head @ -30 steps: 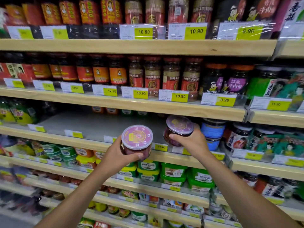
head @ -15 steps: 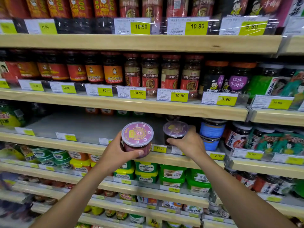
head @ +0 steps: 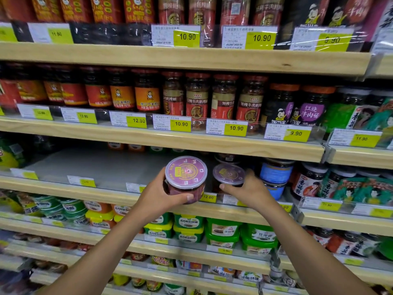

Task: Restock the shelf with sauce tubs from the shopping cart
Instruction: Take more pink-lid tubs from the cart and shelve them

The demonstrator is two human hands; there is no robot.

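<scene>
Grey shelf board (head: 95, 167), pale wooden front edge: reference point.
Round clear plastic sauce tub with purple lid (head: 186, 177): held off the board, before its front edge, lid tilted outward. Left hand (head: 158, 198) wrapped round it, thumb across the wall.
Second purple-lidded sauce tub (head: 229, 175): upright on the board near the edge. Right hand (head: 251, 191) curled round it.
Blue-labelled jars (head: 276, 172): on the board, just right.

Grey shelf (head: 91, 167) carries a purple-lidded tub (head: 228, 174) beside stacked blue jars (head: 276, 172)
</scene>
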